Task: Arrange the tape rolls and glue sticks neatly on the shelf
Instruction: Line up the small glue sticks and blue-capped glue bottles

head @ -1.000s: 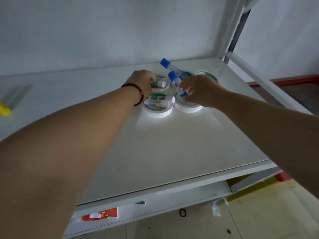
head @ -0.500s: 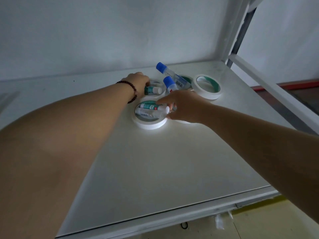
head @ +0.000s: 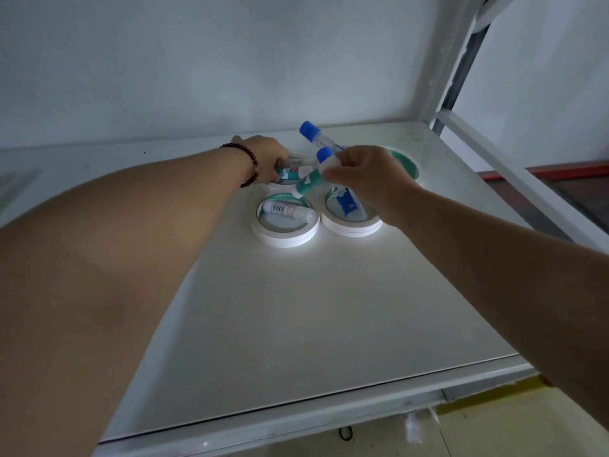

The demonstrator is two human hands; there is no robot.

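Green glue stick [head: 309, 180] lifted off the shelf [head: 296, 324], pinched near its white end by right hand [head: 365, 179], tilted w/ green end down-left, hanging over the gap between rolls; prob. being moved to a better slot. Behind it, blue-capped glue stick [head: 318, 135] leaning up and back, lower end hidden by the hand. Another blue-capped one [head: 324, 154] just beside the fingers; can't tell what props it. Below, front-left tape roll [head: 285, 230] flat on shelf w/ white glue stick [head: 288, 209] lying inside the core, so it can't roll off. Front-right tape roll [head: 351, 225] touching it, blue-labelled stick [head: 346, 202] inside. Back-left tape roll [head: 280, 184] mostly hidden under left hand [head: 267, 156], grip closed on a green-labelled stick [head: 290, 173] there, apparently seating it in the core. Back-right tape roll [head: 407, 166] partly hidden by right hand. All four clustered near back of shelf, toward the right. Beaded bracelet [head: 245, 163] on left wrist. Shelf post [head: 461, 67] at right.
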